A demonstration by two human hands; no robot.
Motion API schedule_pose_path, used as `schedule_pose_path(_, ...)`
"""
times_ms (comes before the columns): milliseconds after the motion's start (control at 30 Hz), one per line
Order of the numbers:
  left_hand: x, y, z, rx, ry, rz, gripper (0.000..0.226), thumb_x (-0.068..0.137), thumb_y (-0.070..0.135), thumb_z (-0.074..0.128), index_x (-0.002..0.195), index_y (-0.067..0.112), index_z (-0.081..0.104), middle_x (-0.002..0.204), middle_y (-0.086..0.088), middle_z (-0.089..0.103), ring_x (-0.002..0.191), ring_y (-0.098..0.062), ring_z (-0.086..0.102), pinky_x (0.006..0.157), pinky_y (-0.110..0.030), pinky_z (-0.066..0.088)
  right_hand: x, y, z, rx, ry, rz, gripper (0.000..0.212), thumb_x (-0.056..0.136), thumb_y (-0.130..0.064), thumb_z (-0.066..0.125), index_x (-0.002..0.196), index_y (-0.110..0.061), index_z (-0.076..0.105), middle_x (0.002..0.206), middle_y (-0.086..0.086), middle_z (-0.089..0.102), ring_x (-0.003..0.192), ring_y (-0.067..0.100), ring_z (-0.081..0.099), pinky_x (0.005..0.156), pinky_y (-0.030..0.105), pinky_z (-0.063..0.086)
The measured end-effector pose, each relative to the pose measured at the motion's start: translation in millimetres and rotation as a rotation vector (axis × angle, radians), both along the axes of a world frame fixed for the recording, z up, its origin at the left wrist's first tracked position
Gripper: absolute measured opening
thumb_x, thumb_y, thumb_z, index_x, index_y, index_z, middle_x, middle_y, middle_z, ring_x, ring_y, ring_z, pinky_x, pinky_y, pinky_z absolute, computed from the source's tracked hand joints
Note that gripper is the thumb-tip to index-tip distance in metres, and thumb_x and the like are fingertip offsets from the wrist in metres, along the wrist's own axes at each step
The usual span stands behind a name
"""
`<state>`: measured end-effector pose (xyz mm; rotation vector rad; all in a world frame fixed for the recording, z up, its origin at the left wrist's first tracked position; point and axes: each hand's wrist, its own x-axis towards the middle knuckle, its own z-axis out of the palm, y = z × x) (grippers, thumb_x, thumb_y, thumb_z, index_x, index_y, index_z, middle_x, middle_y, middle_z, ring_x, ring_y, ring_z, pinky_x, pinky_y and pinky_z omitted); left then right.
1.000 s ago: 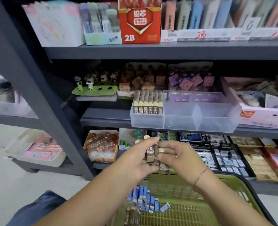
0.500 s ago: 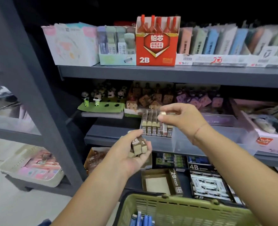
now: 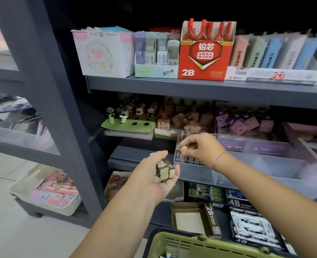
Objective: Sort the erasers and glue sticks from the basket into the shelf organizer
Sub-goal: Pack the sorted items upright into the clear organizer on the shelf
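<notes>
My left hand (image 3: 156, 175) grips a bunch of several brown-sleeved 2B erasers (image 3: 164, 170) in front of the middle shelf. My right hand (image 3: 200, 148) reaches over the left compartment of the clear shelf organizer (image 3: 247, 170) and pinches one eraser (image 3: 182, 148) by its cream end, above a row of 2B erasers (image 3: 189, 160) that stand in that compartment. The organizer's other compartments to the right look bare. The green basket (image 3: 200, 244) shows at the bottom edge, its contents mostly out of view.
A red 2B lead box (image 3: 205, 58) and pastel boxes stand on the upper shelf. Panda and animal erasers (image 3: 135, 112) fill the back of the middle shelf. An open brown 2B box (image 3: 194, 218) and 4B packs lie below. A cream crate (image 3: 47, 190) sits low at left.
Both hands rose from above the basket to the shelf. My right hand took one eraser from the left hand's bunch and lowered it over the organizer's left compartment.
</notes>
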<state>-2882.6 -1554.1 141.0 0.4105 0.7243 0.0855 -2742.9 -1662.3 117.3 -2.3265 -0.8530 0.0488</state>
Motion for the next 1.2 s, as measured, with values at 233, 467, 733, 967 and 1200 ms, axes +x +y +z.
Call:
schedule_pose_path(233, 0.7, 0.3, -0.7, 0.002, 0.011, 0.003, 0.015, 0.083, 0.000, 0.068, 0.093, 0.000, 0.056, 0.096, -0.017, 0.057, 0.081, -0.027, 0.058, 0.060, -0.037, 0.053, -0.6, 6.9, 0.0, -0.263, -0.287, 0.091, 0.019, 0.088, -0.019, 0.066, 0.106, -0.016, 0.068, 0.102, -0.001, 0.064, 0.091, 0.013, 0.059, 0.081, 0.021, 0.043)
schedule_pose_path(467, -1.2, 0.5, -2.6, 0.024, 0.018, -0.002, 0.013, 0.084, 0.001, 0.068, 0.089, 0.000, 0.055, 0.090, -0.017, 0.057, 0.081, -0.027, 0.058, 0.060, -0.037, 0.053, 3.2, 11.2, 6.0, -0.392, -0.371, 0.062, 0.020, 0.084, -0.035, 0.067, 0.084, -0.025, 0.050, 0.080, -0.009, 0.057, 0.079, 0.016, 0.054, 0.064, 0.028, 0.039)
schedule_pose_path(733, -3.3, -1.2, -4.7, 0.056, -0.019, -0.081, 0.008, 0.086, 0.002, 0.064, 0.088, -0.004, 0.059, 0.090, -0.022, 0.062, 0.088, -0.030, 0.062, 0.063, -0.037, 0.060, -18.9, -2.0, 14.0, 0.116, 0.003, 0.041, 0.019, 0.085, -0.033, 0.069, 0.074, -0.019, 0.065, 0.058, -0.011, 0.055, 0.051, 0.001, 0.046, 0.056, 0.018, 0.041)
schedule_pose_path(967, -1.0, -11.0, -7.3, 0.122, -0.075, -0.163, 0.022, 0.086, 0.007, 0.066, 0.106, -0.001, 0.065, 0.080, -0.017, 0.072, 0.059, -0.020, 0.066, 0.059, -0.029, 0.056, -41.8, -11.4, 21.3, 0.155, 0.544, 0.332, 0.018, 0.082, -0.016, 0.072, 0.099, -0.013, 0.069, 0.069, 0.004, 0.055, 0.054, 0.006, 0.046, 0.048, 0.015, 0.037)
schedule_pose_path(1200, -0.2, -15.6, -8.5, 0.107, -0.032, -0.148, 0.020, 0.086, 0.007, 0.067, 0.104, -0.001, 0.062, 0.077, -0.016, 0.066, 0.070, -0.024, 0.062, 0.060, -0.036, 0.054, -39.1, -21.0, 32.0, 0.225, 0.719, 0.244, 0.010, 0.082, -0.002, 0.069, 0.089, -0.006, 0.063, 0.063, -0.001, 0.063, 0.051, 0.006, 0.054, 0.047, 0.017, 0.041)
